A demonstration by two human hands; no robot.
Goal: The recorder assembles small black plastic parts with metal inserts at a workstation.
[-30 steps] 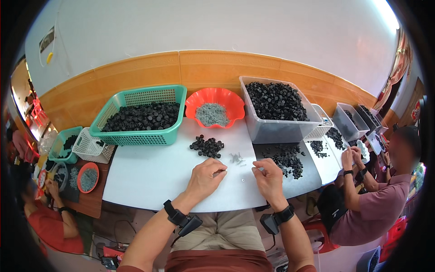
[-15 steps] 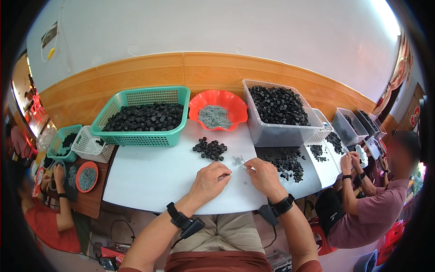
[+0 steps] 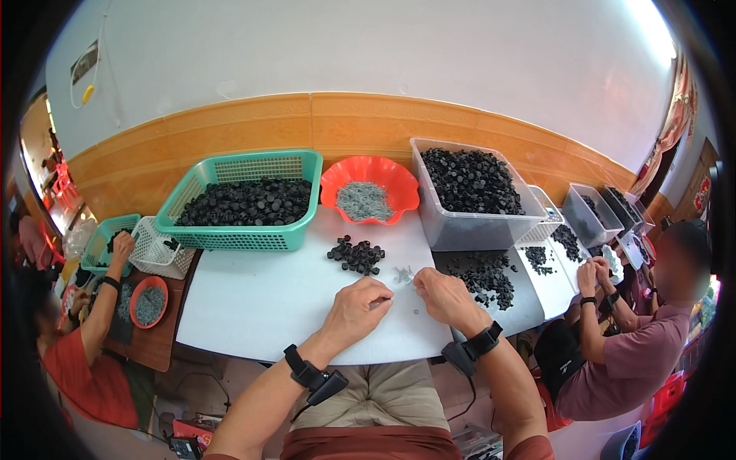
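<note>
My left hand [image 3: 359,308] is closed in a pinch over the white tabletop [image 3: 245,307], with a small black plastic part [image 3: 378,303] between thumb and forefinger. To its right, my right hand [image 3: 448,297] is also pinched, its fingertips at the edge of a little heap of small silver screws [image 3: 402,274]. Whatever its fingers hold is too small or hidden to make out. Just beyond my left hand lies a pile of black plastic caps [image 3: 356,255]. A tiny ring-like piece [image 3: 416,311] rests on the tabletop between my hands.
Along the wall stand a green basket [image 3: 238,239] of black caps, a red bowl [image 3: 331,178] of screws and a clear bin [image 3: 479,231] of black parts. More black parts [image 3: 491,280] lie on a dark surface at right. Co-workers sit left [image 3: 92,376] and right [image 3: 636,356].
My right hand has turned slightly, its fingertips staying by the screws; my left hand has barely moved. The co-worker at left has reached an arm out to the small green basket.
</note>
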